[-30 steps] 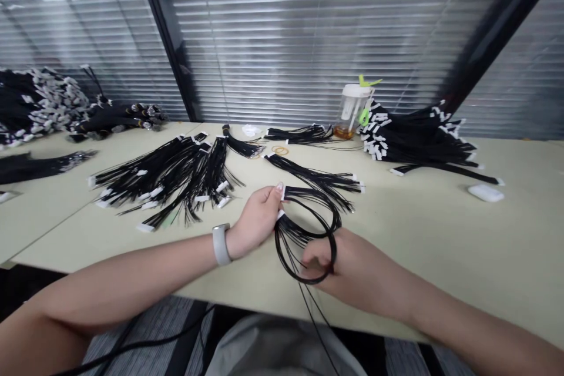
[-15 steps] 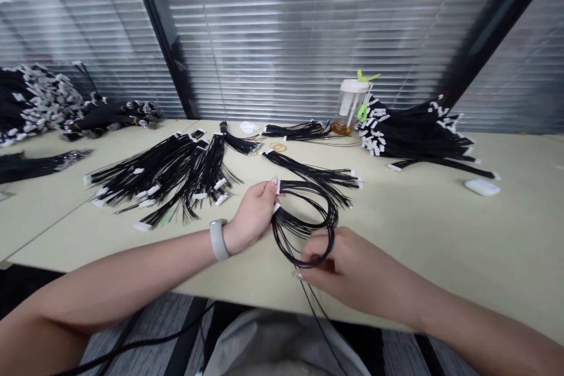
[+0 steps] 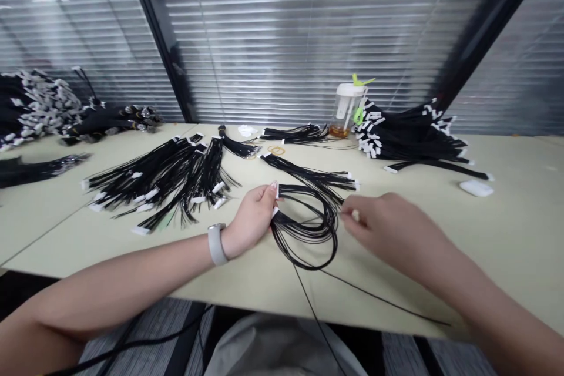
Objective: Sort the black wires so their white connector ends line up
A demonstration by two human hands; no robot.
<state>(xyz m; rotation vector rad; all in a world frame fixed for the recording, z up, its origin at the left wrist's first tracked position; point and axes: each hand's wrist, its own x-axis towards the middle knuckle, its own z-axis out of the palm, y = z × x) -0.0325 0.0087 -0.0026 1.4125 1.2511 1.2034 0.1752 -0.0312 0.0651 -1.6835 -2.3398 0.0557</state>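
Observation:
A looped black wire harness (image 3: 328, 226) hangs over the table's front part, its two white connectors (image 3: 276, 211) close together at the left. My left hand (image 3: 255, 211) is closed on the connector ends, thumb on top. Just right of the loop, my right hand (image 3: 374, 217) has its fingers pinched together; whatever lies between the tips is too small to make out. Below the loop, two loose black wires (image 3: 374, 289) trail, one to the right across the table and one over the front edge. Another harness (image 3: 308, 171) lies flat just behind the loop.
Several black harnesses (image 3: 176, 176) fan out at left. Bigger piles stand at far left (image 3: 48, 106) and back right (image 3: 405, 135). A lidded drink cup (image 3: 346, 108), yellow rubber bands (image 3: 276, 150) and a white case (image 3: 476, 188) are on the table (image 3: 520, 247).
My right hand has left the bottom of the loop and moved up and right to its side. One loose wire now stretches to the right. My left hand keeps its hold.

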